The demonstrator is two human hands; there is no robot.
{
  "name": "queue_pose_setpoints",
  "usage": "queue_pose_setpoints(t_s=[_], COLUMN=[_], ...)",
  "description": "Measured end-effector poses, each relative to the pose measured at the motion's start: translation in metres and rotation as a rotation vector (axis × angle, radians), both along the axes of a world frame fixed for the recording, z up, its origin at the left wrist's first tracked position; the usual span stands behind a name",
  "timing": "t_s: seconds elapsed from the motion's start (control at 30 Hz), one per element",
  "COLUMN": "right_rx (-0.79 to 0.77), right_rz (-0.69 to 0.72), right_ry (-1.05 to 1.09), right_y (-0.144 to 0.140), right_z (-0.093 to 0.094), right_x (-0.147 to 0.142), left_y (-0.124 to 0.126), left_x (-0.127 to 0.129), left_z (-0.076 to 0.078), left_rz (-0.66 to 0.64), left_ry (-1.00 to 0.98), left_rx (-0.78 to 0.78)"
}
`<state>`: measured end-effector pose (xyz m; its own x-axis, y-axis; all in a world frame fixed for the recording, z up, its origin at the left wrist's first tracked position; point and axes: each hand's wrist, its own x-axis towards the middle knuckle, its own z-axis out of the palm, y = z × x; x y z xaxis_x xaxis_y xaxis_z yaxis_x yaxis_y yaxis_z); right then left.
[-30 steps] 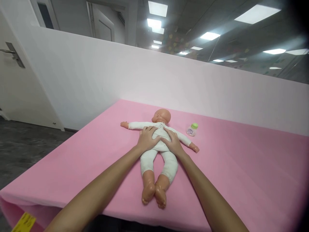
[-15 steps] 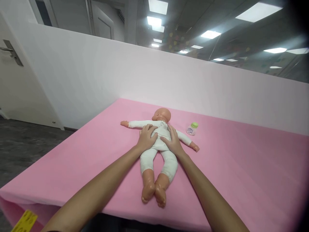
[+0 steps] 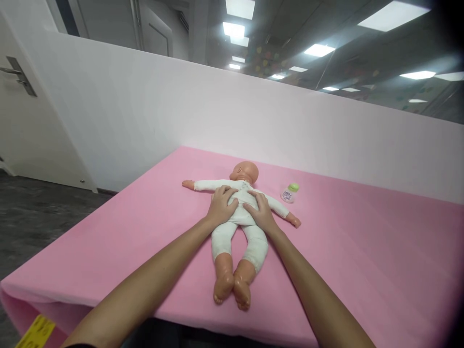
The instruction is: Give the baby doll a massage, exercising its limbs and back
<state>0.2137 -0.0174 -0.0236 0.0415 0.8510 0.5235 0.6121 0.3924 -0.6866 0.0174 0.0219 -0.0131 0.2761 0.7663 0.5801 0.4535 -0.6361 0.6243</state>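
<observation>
The left hand [image 3: 222, 207] stays flat, fingers spread, on the baby doll [image 3: 239, 220] lying face-up mid pink mat [image 3: 362, 251]. The right hand [image 3: 261, 212], spread too, has slid slightly inward on its torso. A green-capped bottle [image 3: 289, 193] stands nearby.

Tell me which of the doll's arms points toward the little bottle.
The doll's arm beside the right hand; it reaches toward the green-capped bottle. The other arm stretches away.

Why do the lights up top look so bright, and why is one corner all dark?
In the head view, the ceiling lights glare white, so their edges wash out; the right edge darkens toward the corner, where the lens stops. The doll under the left hand and right hand looks sharp, evenly lit, with faint shadows on the pink mat.
</observation>
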Motion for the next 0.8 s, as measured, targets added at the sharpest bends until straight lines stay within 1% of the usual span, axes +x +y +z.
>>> queue_pose_setpoints(t_s=[0.23, 0.33, 0.47, 0.57, 0.8], right_rx=[-0.012, -0.033, -0.086, -0.063, -0.026], right_rz=[-0.046, -0.02, 0.027, 0.011, -0.001], right_ry=[0.097, 0.101, 0.064, 0.05, 0.057], right_y=[-0.0047, -0.0071, -0.0086, -0.0078, -0.0069], right_z=[0.0007, 0.0039, 0.0058, 0.004, 0.0013], right_x=[-0.0029, -0.0024, 0.0005, 0.0017, 0.0015], left_y=[-0.0008, -0.0012, -0.0015, -0.0019, -0.0003], left_x=[-0.0002, -0.0002, 0.0001, 0.0006, 0.0011], left_z=[0.0021, 0.0045, 0.0078, 0.0089, 0.0067], left_rz=[-0.021, -0.024, -0.023, -0.025, -0.036], left_ry=[-0.044, -0.045, -0.042, -0.059, -0.121], left_rx=[0.07, 0.078, 0.04, -0.001, -0.041])
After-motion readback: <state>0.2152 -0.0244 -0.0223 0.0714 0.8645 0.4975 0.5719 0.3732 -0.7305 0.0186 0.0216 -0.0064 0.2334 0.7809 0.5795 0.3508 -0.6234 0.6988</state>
